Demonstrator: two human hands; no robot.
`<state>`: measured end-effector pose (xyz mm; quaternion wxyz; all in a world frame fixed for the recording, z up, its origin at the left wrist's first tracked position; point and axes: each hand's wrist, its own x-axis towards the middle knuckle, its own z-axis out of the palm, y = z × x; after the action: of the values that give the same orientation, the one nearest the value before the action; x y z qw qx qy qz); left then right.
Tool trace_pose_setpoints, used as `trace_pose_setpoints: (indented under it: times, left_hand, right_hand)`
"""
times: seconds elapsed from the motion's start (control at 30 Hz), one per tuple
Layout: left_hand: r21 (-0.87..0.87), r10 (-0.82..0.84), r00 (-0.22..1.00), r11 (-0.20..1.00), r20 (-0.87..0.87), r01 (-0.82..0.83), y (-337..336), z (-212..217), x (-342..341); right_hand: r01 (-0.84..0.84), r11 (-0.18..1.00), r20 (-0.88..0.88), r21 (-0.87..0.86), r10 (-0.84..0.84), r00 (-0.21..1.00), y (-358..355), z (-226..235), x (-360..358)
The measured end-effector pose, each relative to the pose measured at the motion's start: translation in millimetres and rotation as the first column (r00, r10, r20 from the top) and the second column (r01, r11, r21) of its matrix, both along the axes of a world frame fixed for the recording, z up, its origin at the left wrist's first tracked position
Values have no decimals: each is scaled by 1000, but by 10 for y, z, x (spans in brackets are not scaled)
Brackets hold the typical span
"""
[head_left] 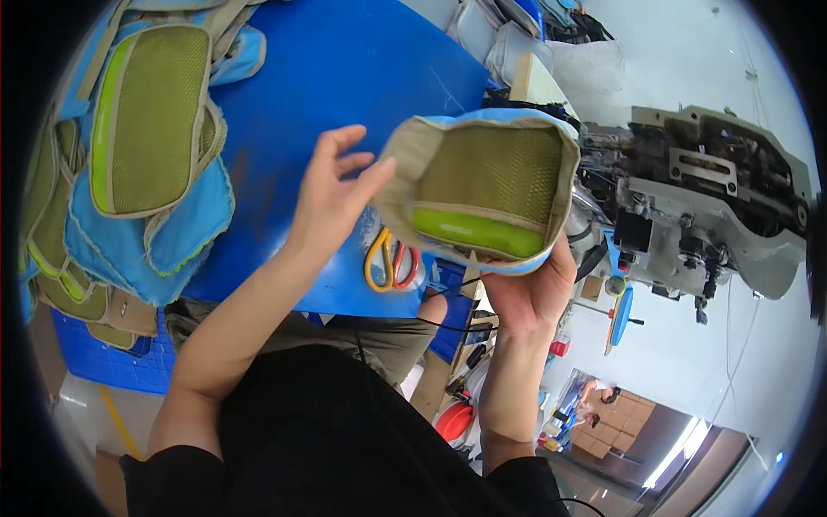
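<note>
In front of me is a sewn fabric pouch [495, 172] with an olive mesh panel, a bright green strip, beige edges and some blue on the outside. My right hand [534, 289] supports it from below at its lower right edge; part of the fingers is hidden behind the fabric. On the other side, my left hand [332, 189] has its fingers spread apart. Its thumb tip overlaps the beige left edge; whether it touches I cannot tell. Scissors [392, 265] with yellow and red handles lie on the blue table below the pouch.
Similar mesh and blue fabric pieces [155, 121] are heaped at the left of the blue table [345, 60]. A sewing machine [715, 189] stands at the right. More bags [517, 43] lie at the back. Farther off, people are near stacked cardboard boxes [620, 422].
</note>
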<state>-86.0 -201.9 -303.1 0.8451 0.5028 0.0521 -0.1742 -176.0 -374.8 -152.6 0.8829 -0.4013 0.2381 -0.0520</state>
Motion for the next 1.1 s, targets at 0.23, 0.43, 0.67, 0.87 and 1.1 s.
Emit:
trace_pose_setpoints:
  times: [0.23, 0.43, 0.67, 0.87, 1.1]
  left_hand:
    - [-409, -336, 928, 878, -159, 247, -126, -221, -115]
    - [-425, -178, 970, 900, -163, 94, -37, -285, -76]
    - [-388, -20, 995, 922, -96, -19, 61, -199, -57]
    - [-424, 55, 996, 902, -74, -81, 31, -185, -2]
    - [-467, 69, 992, 877, -102, -109, 21, -101, 48]
  right_hand:
    - [81, 993, -9, 86, -80, 997, -27, -13, -49]
    - [4, 1000, -5, -20, -4, 1000, -200, -75, -130]
    - [159, 974, -74, -160, -173, 982, -260, -126, -200]
    - [97, 974, -59, -203, -111, 992, -250, -129, -204]
    - [82, 963, -87, -258, -108, 990, -258, -140, -213]
